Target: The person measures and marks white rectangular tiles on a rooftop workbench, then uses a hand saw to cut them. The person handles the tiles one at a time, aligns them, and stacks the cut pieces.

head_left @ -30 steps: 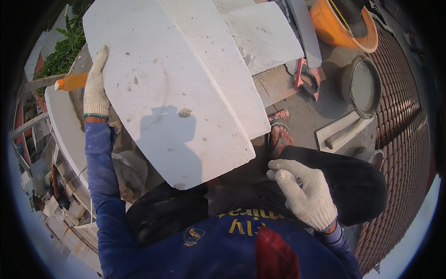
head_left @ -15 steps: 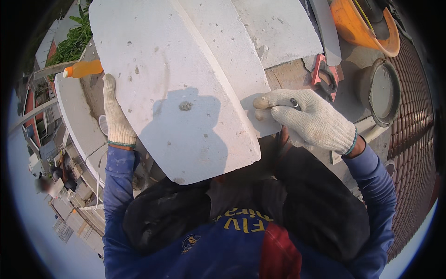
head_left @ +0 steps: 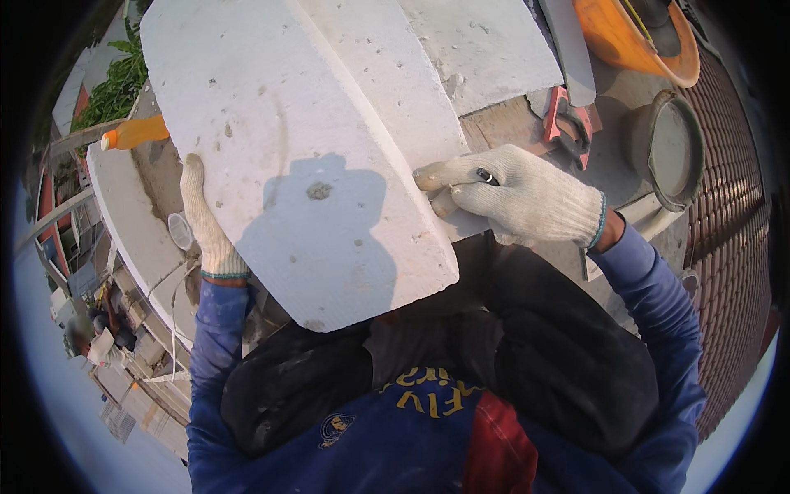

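Gloved hands (head_left: 212, 226) (head_left: 527, 198) against white block (head_left: 288, 123)

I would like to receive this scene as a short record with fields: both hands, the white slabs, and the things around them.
Left hand: left hand, gloved, at the top white slab's left edge; fingers partly hidden
Right hand: right hand, gloved, holding a small dark pen-like item, fingertips by that slab's right edge
Slabs: several, overlapping; a shadow falls on the top one
Left side: orange bottle, lying
Right side: handsaw with red-and-black handle, grey bucket, orange vessel, brown roof tiles
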Available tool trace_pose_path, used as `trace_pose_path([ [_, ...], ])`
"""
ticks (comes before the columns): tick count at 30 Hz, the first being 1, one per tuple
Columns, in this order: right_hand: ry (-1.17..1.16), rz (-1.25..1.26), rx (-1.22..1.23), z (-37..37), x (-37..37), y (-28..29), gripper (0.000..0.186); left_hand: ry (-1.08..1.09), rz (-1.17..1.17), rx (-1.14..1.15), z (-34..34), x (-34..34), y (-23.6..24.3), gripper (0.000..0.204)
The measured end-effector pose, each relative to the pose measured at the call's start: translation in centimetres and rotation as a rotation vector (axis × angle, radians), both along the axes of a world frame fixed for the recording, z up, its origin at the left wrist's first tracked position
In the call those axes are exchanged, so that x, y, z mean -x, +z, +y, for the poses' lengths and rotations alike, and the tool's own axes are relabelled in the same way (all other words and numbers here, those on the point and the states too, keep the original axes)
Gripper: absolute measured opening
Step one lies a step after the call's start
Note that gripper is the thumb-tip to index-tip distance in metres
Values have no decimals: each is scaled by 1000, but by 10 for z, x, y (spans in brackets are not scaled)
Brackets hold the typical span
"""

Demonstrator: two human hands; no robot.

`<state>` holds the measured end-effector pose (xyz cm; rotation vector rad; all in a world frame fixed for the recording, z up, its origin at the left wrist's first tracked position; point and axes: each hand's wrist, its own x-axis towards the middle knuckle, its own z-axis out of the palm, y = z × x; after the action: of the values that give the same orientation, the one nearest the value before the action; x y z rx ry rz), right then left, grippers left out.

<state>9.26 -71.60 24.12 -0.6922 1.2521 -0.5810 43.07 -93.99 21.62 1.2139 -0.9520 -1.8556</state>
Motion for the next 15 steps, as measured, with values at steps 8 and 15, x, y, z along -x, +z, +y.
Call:
trace_pose_path([
  [8,12,-48,-11,-2,-1,1,49,-59,-15,-20,-11,-17,-8,75],
  [15,53,-11,13,-1,0,-4,50,-78,-1,7,-5,-4,-3,81],
])
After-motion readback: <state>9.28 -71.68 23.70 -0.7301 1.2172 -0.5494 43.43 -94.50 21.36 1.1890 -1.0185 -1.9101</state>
